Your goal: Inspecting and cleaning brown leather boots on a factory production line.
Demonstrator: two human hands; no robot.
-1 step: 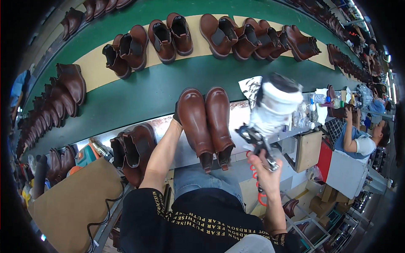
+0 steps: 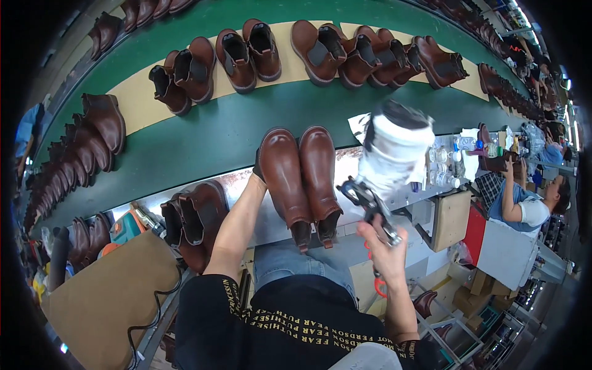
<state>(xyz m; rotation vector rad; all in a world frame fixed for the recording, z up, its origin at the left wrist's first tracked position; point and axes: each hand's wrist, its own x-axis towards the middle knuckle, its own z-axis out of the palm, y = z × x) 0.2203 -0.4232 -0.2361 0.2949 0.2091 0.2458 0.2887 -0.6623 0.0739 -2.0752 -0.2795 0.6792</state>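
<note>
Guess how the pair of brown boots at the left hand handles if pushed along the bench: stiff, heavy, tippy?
The pair of brown boots looks stiff-leathered, so probably keeps shape. Thick soles suggest some weight. Lying toes-away under the left hand, it likely slides rather than tips.

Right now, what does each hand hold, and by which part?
The left hand holds the pair of brown boots at the toe end. The right hand grips a spray gun by its handle.
</note>
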